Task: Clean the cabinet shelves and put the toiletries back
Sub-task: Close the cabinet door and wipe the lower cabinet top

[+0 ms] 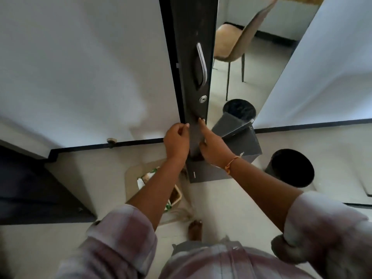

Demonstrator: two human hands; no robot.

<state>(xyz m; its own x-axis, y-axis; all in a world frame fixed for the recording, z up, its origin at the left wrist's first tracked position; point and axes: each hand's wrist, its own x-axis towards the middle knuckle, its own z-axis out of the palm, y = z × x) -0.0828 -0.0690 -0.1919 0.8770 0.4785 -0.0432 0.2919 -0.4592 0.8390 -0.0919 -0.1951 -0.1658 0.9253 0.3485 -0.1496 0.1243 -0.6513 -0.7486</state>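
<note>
A person stands at the dark cabinet door [193,57], the left hand [177,140] with fingers curled round its left edge below the lock [203,99], the right hand [214,148] with fingers laid nearly straight and close together along its right edge. The toiletries [148,177] sit in a beige bag [131,174] on the floor [221,208], under the left forearm. With the shelves hidden and the toiletries not yet put back, the job looks far from finished; whether any wiping is done cannot be told.
</note>
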